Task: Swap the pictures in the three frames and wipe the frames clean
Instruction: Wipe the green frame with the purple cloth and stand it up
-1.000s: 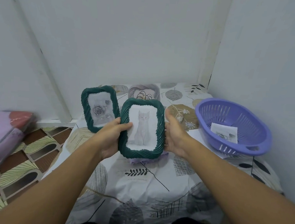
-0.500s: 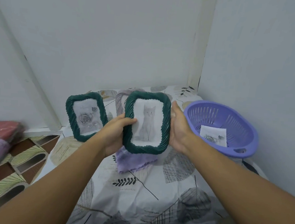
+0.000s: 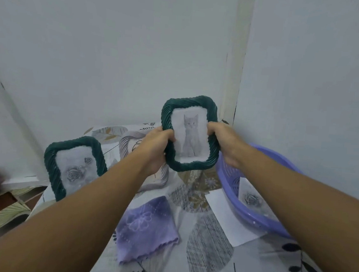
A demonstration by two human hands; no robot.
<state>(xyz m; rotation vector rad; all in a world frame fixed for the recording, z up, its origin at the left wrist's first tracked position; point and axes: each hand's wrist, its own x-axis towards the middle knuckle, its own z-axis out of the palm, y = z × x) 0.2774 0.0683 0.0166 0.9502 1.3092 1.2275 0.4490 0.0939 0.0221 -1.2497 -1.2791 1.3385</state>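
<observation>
I hold a dark green woven frame [image 3: 191,106] with a grey cat picture upright in the air near the wall corner. My left hand [image 3: 158,147] grips its left edge and my right hand [image 3: 223,143] grips its right edge. A second green frame [image 3: 52,160] with a rose picture stands on the table at the left. Behind my left wrist stands a pale lilac frame [image 3: 126,146], mostly hidden. A purple cloth [image 3: 145,225] lies flat on the table below my arms.
A purple plastic basket [image 3: 251,216] sits at the right with a rose picture [image 3: 251,199] inside. A white sheet [image 3: 226,216] lies beside it on the leaf-patterned tablecloth [image 3: 208,252]. White walls meet just behind the frames. Patterned floor tiles [image 3: 1,209] show at the left.
Both hands have carried the cat frame up and to the right, toward the wall corner. The purple cloth it covered is now in full view.
</observation>
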